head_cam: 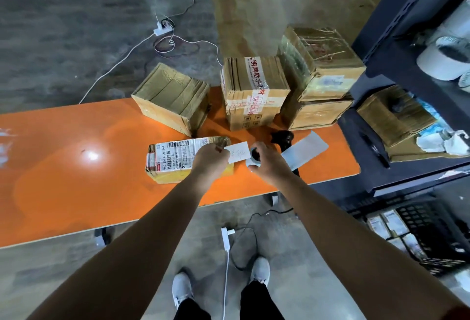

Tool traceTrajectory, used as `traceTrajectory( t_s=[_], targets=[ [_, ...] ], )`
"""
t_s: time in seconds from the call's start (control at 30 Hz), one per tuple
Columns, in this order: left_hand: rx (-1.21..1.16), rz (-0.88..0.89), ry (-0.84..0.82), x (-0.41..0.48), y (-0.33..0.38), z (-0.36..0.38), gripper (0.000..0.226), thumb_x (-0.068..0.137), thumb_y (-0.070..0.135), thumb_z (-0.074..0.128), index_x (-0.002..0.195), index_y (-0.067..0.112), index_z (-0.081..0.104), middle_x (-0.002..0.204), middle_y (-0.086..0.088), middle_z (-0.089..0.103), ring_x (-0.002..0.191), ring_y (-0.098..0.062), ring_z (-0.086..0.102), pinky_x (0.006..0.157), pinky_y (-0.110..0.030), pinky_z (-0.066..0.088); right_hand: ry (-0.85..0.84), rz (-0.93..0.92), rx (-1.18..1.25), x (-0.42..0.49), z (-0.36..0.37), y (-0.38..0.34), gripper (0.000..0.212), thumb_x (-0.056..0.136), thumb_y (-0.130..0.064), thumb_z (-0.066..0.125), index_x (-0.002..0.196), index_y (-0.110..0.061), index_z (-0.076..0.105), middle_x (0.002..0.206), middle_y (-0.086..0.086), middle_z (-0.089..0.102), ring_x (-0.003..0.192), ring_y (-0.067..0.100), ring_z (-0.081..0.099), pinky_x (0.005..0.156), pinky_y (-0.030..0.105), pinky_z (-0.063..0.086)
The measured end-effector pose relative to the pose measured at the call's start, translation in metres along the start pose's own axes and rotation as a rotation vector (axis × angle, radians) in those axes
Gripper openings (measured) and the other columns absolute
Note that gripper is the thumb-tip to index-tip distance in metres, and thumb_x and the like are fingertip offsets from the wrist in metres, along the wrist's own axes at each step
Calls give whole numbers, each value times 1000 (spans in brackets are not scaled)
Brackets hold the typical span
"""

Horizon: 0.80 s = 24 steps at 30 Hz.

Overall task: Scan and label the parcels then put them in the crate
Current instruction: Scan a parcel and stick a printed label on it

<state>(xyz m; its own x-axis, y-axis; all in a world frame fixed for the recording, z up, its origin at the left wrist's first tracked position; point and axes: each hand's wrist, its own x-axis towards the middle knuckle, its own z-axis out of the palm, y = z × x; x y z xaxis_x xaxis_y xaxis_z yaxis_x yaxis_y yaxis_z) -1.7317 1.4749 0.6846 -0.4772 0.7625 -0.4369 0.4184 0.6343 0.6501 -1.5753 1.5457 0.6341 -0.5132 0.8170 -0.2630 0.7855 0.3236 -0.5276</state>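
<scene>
Pinching a white label in your left hand, you grip the label roll in your right hand. Your left hand hides the 3 o'clock end of the parcel on the bench. The scanner, at 1 o'clock, is half hidden.

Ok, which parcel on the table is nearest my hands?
The small parcel with the white barcode label on top, under your left hand; the other boxes stand farther back.

Glossy orange tabletop, taped cardboard parcels, paper label
</scene>
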Motion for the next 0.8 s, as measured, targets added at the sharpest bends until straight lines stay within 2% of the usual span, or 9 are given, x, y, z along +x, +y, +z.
traceTrajectory(
  t_s=[0.07,0.17,0.23,0.33,0.43,0.53,0.6,0.67,0.8],
  targets=[
    [-19,-17,-5,-2,-4,-8,21,90,16,47,72,10,54,67,-4,52,57,-17,48,47,-24,32,-12,9,35,-3,-4,-3,36,93,-23,63,125,-13,50,122,10,61,111,28,58,91,42,50],
    [-83,-40,-26,-5,-13,-21,18,90,14,45,78,6,56,69,-6,51,64,-22,49,58,-31,38,84,47,102,-7,-9,-15,22,98,-21,52,116,-9,60,114,10,66,105,26,62,89,41,52],
    [-121,-53,-41,-7,-20,-28,15,88,11,45,75,6,51,66,-7,45,64,-24,44,60,-34,35,134,55,160,-9,-10,-29,19,100,-25,49,103,-12,62,97,5,67,88,19,63,77,33,53],
    [-142,-39,-60,-10,-26,-35,12,84,7,45,73,7,47,67,-11,39,66,-22,39,62,-35,32,87,61,254,-10,-9,-50,22,101,-35,45,88,-21,55,74,-10,57,69,8,56,55,24,39],
    [-147,-17,-68,-13,-26,-38,14,83,6,45,68,7,44,64,-9,36,64,-22,37,62,-35,33,54,34,321,-12,-8,-65,22,100,-41,47,92,-23,57,80,-13,60,72,-1,56,55,19,39],
    [-127,-1,-70,-12,-24,-37,31,83,7,45,56,13,32,55,-3,32,53,-21,33,57,-35,28,63,99,381,-8,-9,-71,27,100,-35,47,85,-15,59,82,4,68,71,17,62,56,28,42],
    [-107,2,-64,-10,-22,-36,35,85,8,45,55,14,30,53,-2,32,50,-19,32,52,-31,24,55,196,491,-4,-11,-74,31,99,-29,44,90,-7,63,92,18,70,78,28,65,61,38,46],
    [-93,-5,-60,-7,-21,-35,35,87,10,45,56,13,31,53,-2,33,48,-18,32,49,-27,21,52,243,563,-2,-13,-74,32,96,-29,45,94,-4,64,94,19,70,87,34,67,71,46,54],
    [-82,-9,-38,-3,-18,-33,37,88,14,47,55,14,33,52,-1,33,46,-16,30,47,-24,19,63,181,498,-3,-13,-70,22,93,-32,58,78,-15,61,70,3,60,67,18,56,58,30,42]
  ],
)
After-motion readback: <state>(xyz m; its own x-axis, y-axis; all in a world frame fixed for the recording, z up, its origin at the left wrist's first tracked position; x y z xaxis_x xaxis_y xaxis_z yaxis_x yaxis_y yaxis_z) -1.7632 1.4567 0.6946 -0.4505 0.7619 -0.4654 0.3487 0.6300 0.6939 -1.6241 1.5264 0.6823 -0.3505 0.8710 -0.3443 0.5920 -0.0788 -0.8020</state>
